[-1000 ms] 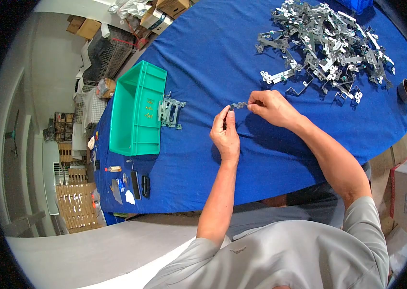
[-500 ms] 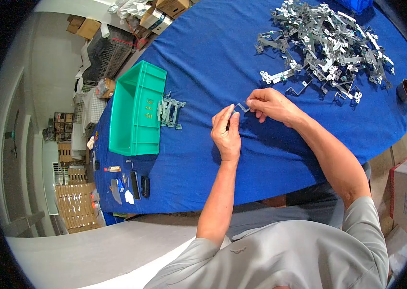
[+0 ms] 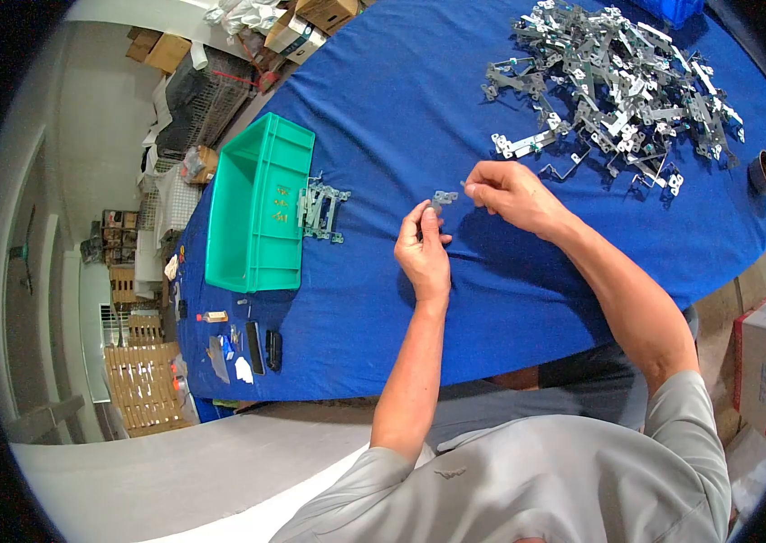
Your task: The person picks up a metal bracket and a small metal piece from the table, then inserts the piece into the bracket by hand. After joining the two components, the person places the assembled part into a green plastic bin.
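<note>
My left hand [image 3: 425, 260] is closed on a small silver metal bracket [image 3: 445, 196], whose holed end sticks up past the thumb and fingers. Just to its right, my right hand [image 3: 512, 196] is closed in a pinch. A tiny light tip shows at those fingertips, too small to name, and they are apart from the bracket. Both hands are above the blue cloth [image 3: 383, 136]. Left of them, a short row of similar metal brackets [image 3: 321, 210] lies against a green plastic bin [image 3: 261, 258].
A large heap of metal brackets [image 3: 618, 90] covers the far right of the table. Near the right edge stands a dark round cup [image 3: 763, 172], with a blue container [image 3: 673, 9] behind the heap. A black phone-like object [image 3: 255, 347] and small items lie at the left.
The bracket has turned in my left hand, so its holed end now faces up. My right fingers have come away from it, and my left fingers are more curled.
</note>
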